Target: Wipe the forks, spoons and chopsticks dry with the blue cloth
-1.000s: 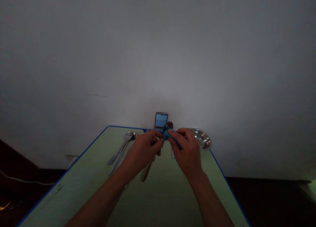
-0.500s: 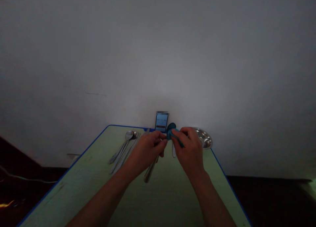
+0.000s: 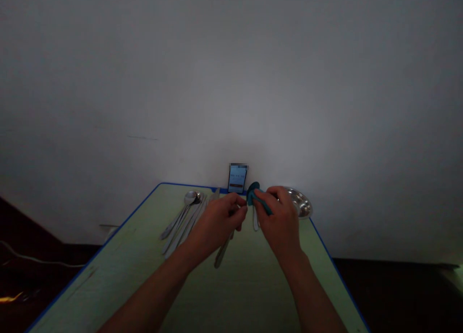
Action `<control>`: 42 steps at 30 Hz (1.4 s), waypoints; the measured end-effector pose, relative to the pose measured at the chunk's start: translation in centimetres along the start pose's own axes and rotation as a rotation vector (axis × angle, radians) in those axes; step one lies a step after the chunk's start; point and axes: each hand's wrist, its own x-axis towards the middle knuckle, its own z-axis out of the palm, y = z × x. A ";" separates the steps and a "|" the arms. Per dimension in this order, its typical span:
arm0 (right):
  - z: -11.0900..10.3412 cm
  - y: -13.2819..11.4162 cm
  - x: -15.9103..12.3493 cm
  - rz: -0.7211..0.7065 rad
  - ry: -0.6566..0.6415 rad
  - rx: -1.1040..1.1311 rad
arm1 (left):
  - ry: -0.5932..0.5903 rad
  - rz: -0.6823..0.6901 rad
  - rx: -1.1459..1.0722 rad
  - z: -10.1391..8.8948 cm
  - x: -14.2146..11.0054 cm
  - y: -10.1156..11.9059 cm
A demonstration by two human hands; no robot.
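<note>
My right hand (image 3: 281,215) is closed around a teal item (image 3: 265,206) with a dark, rounded head at its upper end; its exact kind cannot be made out. My left hand (image 3: 224,215) is curled with thumb and fingers drawn together beside that head. Whether anything is pinched in it is hidden. Below the left hand a metal cutlery handle (image 3: 222,256) shows, its upper part covered. Another metal handle (image 3: 256,221) lies between the hands, partly hidden by the right one. Left of my left hand lie several spoons (image 3: 190,198) and other metal cutlery, handles towards me.
A phone (image 3: 237,178) with a lit screen leans against the wall at the table's back edge. Behind my right hand is a shiny metal bowl (image 3: 306,207). The light green table (image 3: 260,284) has a blue edge, and a pale wall (image 3: 231,82) rises behind it.
The teal item and my right hand have shifted very slightly to the right, away from the left fingertips. The grips look the same.
</note>
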 end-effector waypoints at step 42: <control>0.9 0.0 -0.3 -0.179 -0.148 0.024 | -0.063 -0.088 -0.476 -2.6 0.3 -0.8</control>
